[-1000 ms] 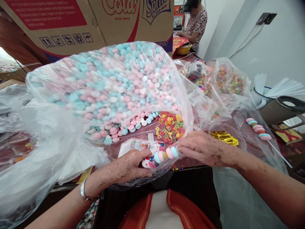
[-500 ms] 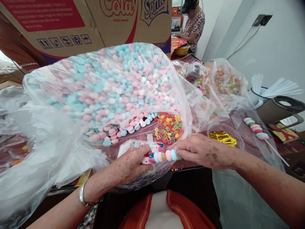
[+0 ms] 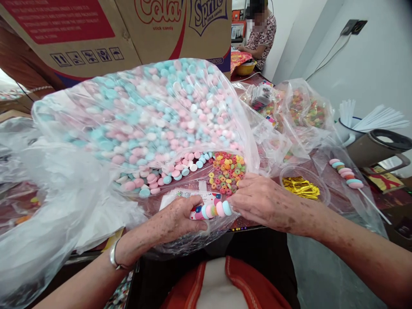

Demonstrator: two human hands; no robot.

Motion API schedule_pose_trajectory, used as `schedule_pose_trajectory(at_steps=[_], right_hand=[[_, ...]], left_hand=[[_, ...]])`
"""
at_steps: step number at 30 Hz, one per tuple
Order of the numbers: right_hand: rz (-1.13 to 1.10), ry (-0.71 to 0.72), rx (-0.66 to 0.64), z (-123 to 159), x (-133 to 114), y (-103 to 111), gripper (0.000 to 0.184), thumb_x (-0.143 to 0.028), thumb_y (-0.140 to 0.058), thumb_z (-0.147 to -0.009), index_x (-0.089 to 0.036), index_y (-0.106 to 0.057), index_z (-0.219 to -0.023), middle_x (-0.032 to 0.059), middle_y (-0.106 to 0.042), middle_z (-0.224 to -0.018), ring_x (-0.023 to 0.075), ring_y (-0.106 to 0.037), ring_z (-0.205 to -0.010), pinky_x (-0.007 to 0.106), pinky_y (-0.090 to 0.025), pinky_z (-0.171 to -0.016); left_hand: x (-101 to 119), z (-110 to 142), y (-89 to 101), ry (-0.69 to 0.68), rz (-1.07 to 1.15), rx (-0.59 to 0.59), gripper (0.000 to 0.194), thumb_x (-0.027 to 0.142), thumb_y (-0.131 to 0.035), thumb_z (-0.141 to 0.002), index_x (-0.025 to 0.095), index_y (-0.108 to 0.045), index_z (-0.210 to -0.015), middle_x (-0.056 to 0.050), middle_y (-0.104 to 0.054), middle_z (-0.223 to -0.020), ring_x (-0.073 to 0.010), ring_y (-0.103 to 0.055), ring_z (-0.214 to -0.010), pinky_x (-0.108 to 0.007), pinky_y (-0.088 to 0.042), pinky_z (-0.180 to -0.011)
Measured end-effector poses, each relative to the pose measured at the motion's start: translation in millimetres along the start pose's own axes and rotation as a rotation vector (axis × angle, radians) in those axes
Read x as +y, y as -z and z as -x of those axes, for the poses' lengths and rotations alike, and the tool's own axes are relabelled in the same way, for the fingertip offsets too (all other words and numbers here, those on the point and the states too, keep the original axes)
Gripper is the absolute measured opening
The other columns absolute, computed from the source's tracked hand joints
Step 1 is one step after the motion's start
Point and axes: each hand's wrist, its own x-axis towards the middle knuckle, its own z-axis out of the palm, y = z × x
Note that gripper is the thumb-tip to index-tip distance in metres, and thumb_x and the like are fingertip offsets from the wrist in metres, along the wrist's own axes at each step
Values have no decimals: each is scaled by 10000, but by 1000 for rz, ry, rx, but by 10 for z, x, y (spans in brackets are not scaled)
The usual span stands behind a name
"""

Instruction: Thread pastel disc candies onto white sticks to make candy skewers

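Observation:
My left hand (image 3: 180, 216) is closed around the card-covered end of a marshmallow skewer (image 3: 215, 209) with pink, blue and orange pieces, held nearly level. At the skewer's right end, my right hand (image 3: 267, 204) has its fingers bent and pressed together against the last blue piece; what they pinch is hidden. Printed cards (image 3: 210, 198) lie just behind my left hand. Beyond them, loose pink, blue and white marshmallows (image 3: 154, 178) and a heap of small ring gummies (image 3: 227, 171) rest at the mouth of a large clear bag (image 3: 247, 141) full of marshmallows.
A finished-looking marshmallow skewer (image 3: 346, 173) lies at the right, near a round tub of gold twist ties (image 3: 301, 187). White sticks (image 3: 376, 118) stand behind a grey mug (image 3: 380, 150). A large carton (image 3: 128, 34) blocks the back. Another person (image 3: 262, 36) sits farther off.
The skewer has shifted slightly left and its right end has tipped a little. My right hand has moved left with it, its fingers now bent farther over the end.

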Motion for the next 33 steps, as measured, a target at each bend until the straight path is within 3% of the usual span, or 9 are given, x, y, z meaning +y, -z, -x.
schedule_pose_trajectory(at_steps=[5, 9, 15, 18, 26, 33], right_hand=[[-26, -39, -9, 20, -32, 19, 190, -202, -496, -960, -172, -623, -822, 31, -630, -740, 179, -489, -709, 316, -280, -686], [2, -92, -56, 9, -128, 44, 224, -220, -462, -966, -169, -618, -814, 47, -634, -736, 189, -505, -699, 328, -284, -666], [39, -123, -47, -7, -266, 37, 207, -164, -456, -941, -182, -603, -796, 49, -651, -741, 190, -519, -660, 344, -261, -633], [57, -163, -43, -8, -281, -5, 190, -169, -454, -947, -185, -602, -830, 52, -660, -768, 188, -521, -661, 342, -254, -632], [-36, -259, -223, -32, -178, 6, 209, -224, -434, -988, -181, -622, -907, 52, -678, -798, 178, -566, -708, 305, -264, -632], [-58, -71, -243, -289, -220, -141, 189, -175, -485, -958, -151, -642, -855, 50, -687, -787, 170, -565, -701, 304, -310, -661]], left_hand=[[-66, 4, -48, -20, -195, 104, 194, 334, -630, -822, 190, -577, -940, -11, -645, -761, -196, -581, -688, -267, -349, -582], [-109, 1, -89, -52, -303, 150, 192, 228, -591, -805, 187, -556, -989, -57, -704, -825, -236, -645, -740, -291, -387, -608], [-156, -4, -139, -145, -481, 398, 222, 126, -558, -747, 200, -521, -953, -51, -716, -762, -236, -673, -678, -288, -410, -564], [-160, 6, -147, -228, -513, 466, 210, 107, -529, -750, 201, -510, -937, -52, -714, -765, -226, -666, -660, -288, -419, -562], [-109, 40, -129, -322, -296, 297, 157, 178, -562, -844, 202, -504, -988, -18, -676, -763, -198, -635, -663, -280, -410, -591], [86, 71, -229, -219, -65, 119, 196, 279, -650, -860, 233, -515, -996, 1, -640, -819, -192, -592, -713, -281, -384, -606]])
